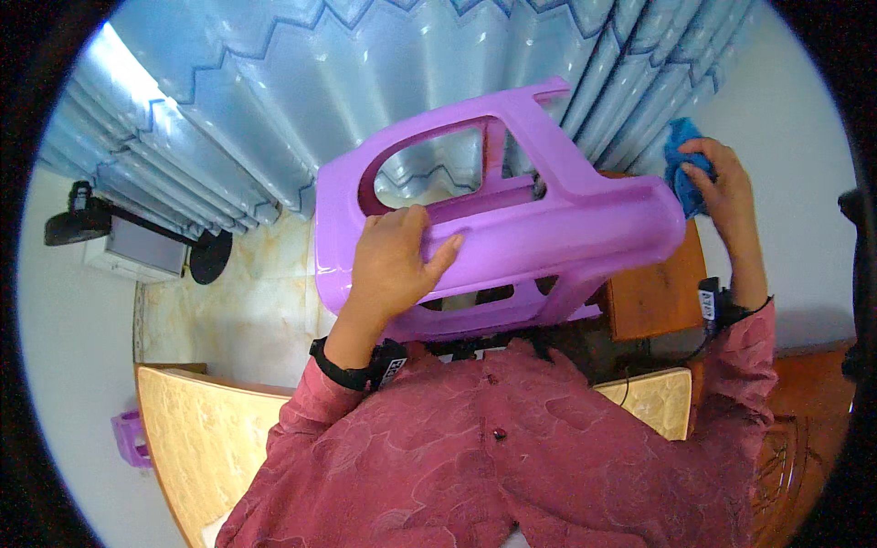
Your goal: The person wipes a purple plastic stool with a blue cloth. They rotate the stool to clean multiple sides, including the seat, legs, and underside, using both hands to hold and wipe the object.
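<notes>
A purple plastic stool (521,229) lies on its side across the front of my body, its legs pointing right. My left hand (397,260) grips the edge of its side panel, just below a large oval opening, with the thumb spread on the outer face. At the right, beyond the end of the stool, my right hand (719,171) holds a crumpled blue cloth (685,168) between thumb and fingers. The cloth is close to the stool's rounded right corner; whether they touch I cannot tell. What supports the stool underneath is hidden.
A brown wooden cabinet (654,294) stands under the stool's right end. Light blue curtains (411,61) hang behind. A mattress (212,425) lies at the lower left, with another purple plastic piece (130,438) beyond it. A white box (140,246) and a black stand (211,257) are at the left.
</notes>
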Demonstrator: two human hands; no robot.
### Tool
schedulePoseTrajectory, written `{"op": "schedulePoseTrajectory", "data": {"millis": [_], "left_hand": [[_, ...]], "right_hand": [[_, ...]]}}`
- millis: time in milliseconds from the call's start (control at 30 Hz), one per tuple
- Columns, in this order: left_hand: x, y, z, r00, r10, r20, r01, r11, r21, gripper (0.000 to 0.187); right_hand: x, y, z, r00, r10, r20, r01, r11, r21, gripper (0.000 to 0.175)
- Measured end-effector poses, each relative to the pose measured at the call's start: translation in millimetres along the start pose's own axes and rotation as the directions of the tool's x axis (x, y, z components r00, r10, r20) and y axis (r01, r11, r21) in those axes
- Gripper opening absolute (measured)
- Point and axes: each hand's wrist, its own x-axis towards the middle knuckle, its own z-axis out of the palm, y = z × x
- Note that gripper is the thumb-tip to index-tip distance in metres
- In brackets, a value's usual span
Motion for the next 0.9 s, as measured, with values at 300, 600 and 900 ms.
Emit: {"op": "schedulePoseTrajectory", "data": {"millis": [300,600,900], "left_hand": [[-1.9,4.4,-5.3,0.999,0.043,0.006,-0.043,0.999,-0.011,0.04],[-22.5,2.8,-9.6,0.995,0.095,-0.02,-0.095,0.995,-0.032,0.037],[-2.4,-4.2,0.2,0.999,0.043,-0.016,-0.044,0.997,-0.058,0.038]], "right_hand": [[-14.1,-47.1,70.9,0.916,-0.302,0.263,0.269,0.951,0.155,0.034],[-23.7,-5.3,-25.3,0.98,0.197,-0.006,-0.194,0.97,0.146,0.032],[-137.4,6.7,47.1,0.991,0.13,-0.005,-0.121,0.935,0.333,0.031]]}}
